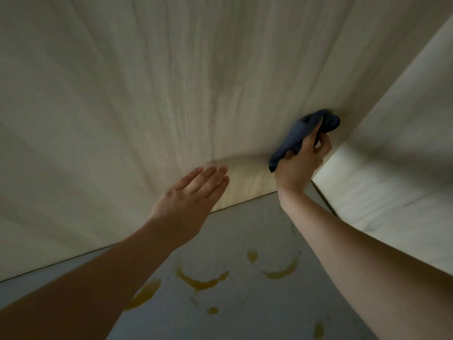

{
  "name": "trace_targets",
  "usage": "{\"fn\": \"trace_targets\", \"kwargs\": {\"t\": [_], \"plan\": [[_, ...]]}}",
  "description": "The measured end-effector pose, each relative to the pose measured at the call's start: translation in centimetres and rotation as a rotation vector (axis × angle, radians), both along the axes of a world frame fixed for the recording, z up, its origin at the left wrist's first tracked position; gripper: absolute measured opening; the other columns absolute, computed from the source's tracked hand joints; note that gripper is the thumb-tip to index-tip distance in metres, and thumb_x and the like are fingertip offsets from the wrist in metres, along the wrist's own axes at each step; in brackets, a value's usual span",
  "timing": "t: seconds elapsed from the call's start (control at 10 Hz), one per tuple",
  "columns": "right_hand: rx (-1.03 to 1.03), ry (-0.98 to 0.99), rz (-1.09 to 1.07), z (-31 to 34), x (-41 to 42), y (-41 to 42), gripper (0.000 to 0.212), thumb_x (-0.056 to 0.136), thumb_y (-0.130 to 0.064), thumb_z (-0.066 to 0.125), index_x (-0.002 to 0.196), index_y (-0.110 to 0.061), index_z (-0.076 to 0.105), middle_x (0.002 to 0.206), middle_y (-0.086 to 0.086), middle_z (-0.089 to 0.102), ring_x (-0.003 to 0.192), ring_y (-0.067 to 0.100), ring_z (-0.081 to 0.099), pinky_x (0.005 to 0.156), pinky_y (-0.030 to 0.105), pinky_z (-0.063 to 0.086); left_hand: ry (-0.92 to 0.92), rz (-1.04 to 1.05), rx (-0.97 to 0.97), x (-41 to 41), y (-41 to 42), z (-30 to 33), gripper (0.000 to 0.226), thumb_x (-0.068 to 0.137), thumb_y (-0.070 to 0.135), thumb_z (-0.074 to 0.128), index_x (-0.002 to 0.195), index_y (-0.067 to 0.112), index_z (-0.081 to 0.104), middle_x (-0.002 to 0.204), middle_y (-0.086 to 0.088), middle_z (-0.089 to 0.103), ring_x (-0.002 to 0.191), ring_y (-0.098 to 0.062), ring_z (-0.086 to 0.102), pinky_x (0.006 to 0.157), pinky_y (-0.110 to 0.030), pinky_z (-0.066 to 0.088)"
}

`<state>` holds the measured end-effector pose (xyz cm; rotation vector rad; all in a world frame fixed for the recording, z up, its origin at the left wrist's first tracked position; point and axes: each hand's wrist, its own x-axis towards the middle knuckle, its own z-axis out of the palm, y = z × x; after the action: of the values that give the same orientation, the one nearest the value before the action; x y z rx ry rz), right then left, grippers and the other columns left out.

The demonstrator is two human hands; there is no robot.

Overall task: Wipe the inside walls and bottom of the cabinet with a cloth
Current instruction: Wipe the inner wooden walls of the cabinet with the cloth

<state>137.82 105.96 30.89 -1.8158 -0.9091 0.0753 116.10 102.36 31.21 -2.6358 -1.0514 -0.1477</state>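
Note:
I look into a pale wood-grain cabinet. Its back wall [147, 99] fills most of the view, and the right side wall [397, 148] meets it in a corner. My right hand [302, 159] grips a bunched dark blue cloth [297, 136] and holds it against the back wall close to that corner. My left hand [193, 192] is held flat with straight fingers on or just off the lower back wall; contact is unclear. The grey cabinet bottom [240, 231] lies below both arms.
Several yellow sticky stains [199, 282], some ring-shaped arcs [282, 272], and small dark specks mark the grey bottom. The cabinet's lower back corner [312, 180] sits just under my right wrist.

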Motion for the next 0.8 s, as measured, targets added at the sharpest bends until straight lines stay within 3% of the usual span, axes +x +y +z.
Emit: {"fn": "trace_targets", "kwargs": {"t": [0.1, 0.2, 0.3, 0.4, 0.6, 0.7, 0.8], "plan": [[0.023, 0.017, -0.028, -0.9, 3.2, 1.0, 0.071, 0.082, -0.002, 0.044, 0.149, -0.02, 0.027, 0.148, 0.012, 0.026, 0.126, 0.03, 0.042, 0.102, 0.043, 0.04, -0.008, -0.021, -0.046, 1.7, 0.5, -1.4, 0.058, 0.08, 0.01, 0.028, 0.13, 0.005, 0.056, 0.141, -0.012, 0.048, 0.124, -0.025, 0.052, 0.108, -0.036, 0.028], [-0.017, 0.04, -0.072, -1.4, 6.0, 1.8, 0.068, 0.086, -0.002, 0.046, 0.149, -0.017, 0.026, 0.149, 0.012, 0.026, 0.123, 0.019, 0.043, 0.1, 0.036, 0.039, -0.029, -0.04, -0.093, 3.0, 0.7, -2.9, 0.057, 0.078, 0.011, 0.03, 0.128, 0.005, 0.057, 0.139, -0.011, 0.05, 0.123, -0.024, 0.051, 0.109, -0.034, 0.031], [-0.005, 0.076, -0.084, -1.4, 8.2, 2.3, 0.067, 0.088, 0.002, 0.044, 0.149, -0.015, 0.024, 0.151, 0.015, 0.025, 0.13, 0.032, 0.039, 0.1, 0.03, 0.036, -0.048, -0.051, -0.136, 3.8, 0.8, -4.3, 0.056, 0.07, 0.008, 0.049, 0.125, 0.006, 0.061, 0.136, -0.009, 0.054, 0.119, -0.022, 0.053, 0.102, -0.033, 0.04], [0.005, 0.121, -0.086, -1.5, 9.4, 2.3, 0.075, 0.083, 0.006, 0.042, 0.15, -0.021, 0.02, 0.154, 0.014, 0.017, 0.129, 0.042, 0.038, 0.085, 0.028, 0.033, -0.033, -0.05, -0.186, 4.5, 1.2, -5.7, 0.06, 0.063, 0.004, 0.054, 0.123, 0.005, 0.062, 0.132, -0.009, 0.057, 0.114, -0.024, 0.058, 0.097, -0.033, 0.046], [-0.029, 0.072, -0.067, -5.2, 11.1, 2.2, 0.074, 0.086, 0.002, 0.038, 0.15, -0.025, 0.014, 0.156, 0.003, 0.01, 0.133, 0.039, 0.033, 0.086, 0.027, 0.031, -0.046, 0.001, -0.378, 6.4, 1.2, -11.2, 0.063, 0.062, 0.004, 0.067, 0.125, 0.008, 0.059, 0.13, -0.005, 0.058, 0.11, -0.021, 0.061, 0.084, -0.032, 0.053], [-0.034, -0.071, -0.104, -8.5, 11.6, 2.5, 0.07, 0.086, 0.003, 0.045, 0.15, -0.013, 0.02, 0.152, 0.016, 0.019, 0.134, 0.034, 0.034, 0.098, 0.036, 0.04, -0.131, 0.032, -0.473, 7.6, 0.8, -14.4, 0.051, 0.084, 0.02, 0.057, 0.134, 0.014, 0.051, 0.137, -0.001, 0.051, 0.119, -0.018, 0.056, 0.091, -0.032, 0.049], [-0.125, -0.087, -0.099, -12.1, 12.0, 2.5, 0.067, 0.089, -0.002, 0.051, 0.149, -0.011, 0.022, 0.154, 0.012, 0.018, 0.138, 0.026, 0.029, 0.106, 0.034, 0.036, -0.166, 0.079, -0.578, 8.0, 1.2, -16.7, 0.064, 0.09, 0.046, 0.011, 0.146, 0.023, 0.032, 0.151, 0.008, 0.031, 0.136, -0.013, 0.035, 0.108, -0.029, 0.032]]}}
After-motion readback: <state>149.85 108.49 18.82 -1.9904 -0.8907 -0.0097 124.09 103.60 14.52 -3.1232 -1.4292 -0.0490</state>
